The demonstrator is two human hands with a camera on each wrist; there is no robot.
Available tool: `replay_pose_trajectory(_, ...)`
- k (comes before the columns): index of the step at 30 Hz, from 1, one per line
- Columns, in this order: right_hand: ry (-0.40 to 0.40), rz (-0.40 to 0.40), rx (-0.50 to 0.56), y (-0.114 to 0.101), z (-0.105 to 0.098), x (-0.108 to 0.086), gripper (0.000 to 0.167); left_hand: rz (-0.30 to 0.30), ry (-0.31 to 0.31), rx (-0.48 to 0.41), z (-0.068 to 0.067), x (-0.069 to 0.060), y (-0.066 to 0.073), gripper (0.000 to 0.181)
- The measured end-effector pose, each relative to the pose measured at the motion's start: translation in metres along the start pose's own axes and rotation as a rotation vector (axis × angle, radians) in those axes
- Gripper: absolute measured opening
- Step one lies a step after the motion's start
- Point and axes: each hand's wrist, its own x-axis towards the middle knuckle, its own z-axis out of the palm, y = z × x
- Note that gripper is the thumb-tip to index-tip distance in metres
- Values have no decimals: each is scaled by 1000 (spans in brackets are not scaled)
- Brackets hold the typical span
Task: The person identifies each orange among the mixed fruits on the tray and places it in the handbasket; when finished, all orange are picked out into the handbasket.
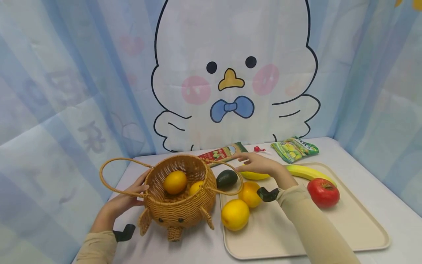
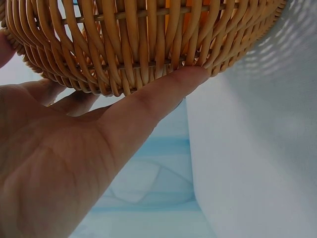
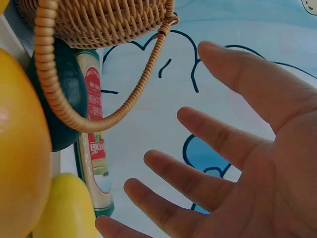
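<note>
A wicker basket (image 1: 184,209) with an animal face and two loop handles stands on the left of the table. An orange (image 1: 175,182) lies inside, and a second orange-yellow fruit (image 1: 196,187) is partly hidden by the rim. My left hand (image 1: 126,198) rests against the basket's left side; in the left wrist view an extended finger (image 2: 153,101) touches the weave. Above the tray's back left my right hand (image 1: 260,164) hovers with spread fingers, holding nothing, right of the right-hand handle (image 3: 54,99). Near it are a dark green avocado (image 1: 226,179) and a banana (image 1: 254,175) partly covered by the hand.
On the beige tray (image 1: 280,242) lie a yellow fruit (image 1: 235,215), an orange fruit (image 1: 250,194), another banana (image 1: 310,172) and a red pomegranate-like fruit (image 1: 323,193). Behind stand a green-and-red packet (image 1: 219,153), a red lollipop (image 1: 257,149) and a green snack bag (image 1: 294,149). Curtains enclose the table.
</note>
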Motion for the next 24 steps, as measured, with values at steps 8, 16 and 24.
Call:
replay_pose_trajectory(8,-6,35,35,11,8,-4,61,-3,4,-13,0,0,0,66)
replay_pose_trajectory(16,-9,41,35,20,13,-11,63,-7,-6,-20,-1,1,-3,67)
replay_pose_trajectory(24,-11,61,40,31,19,-20,69,-9,-1,-19,-1,3,-3,68)
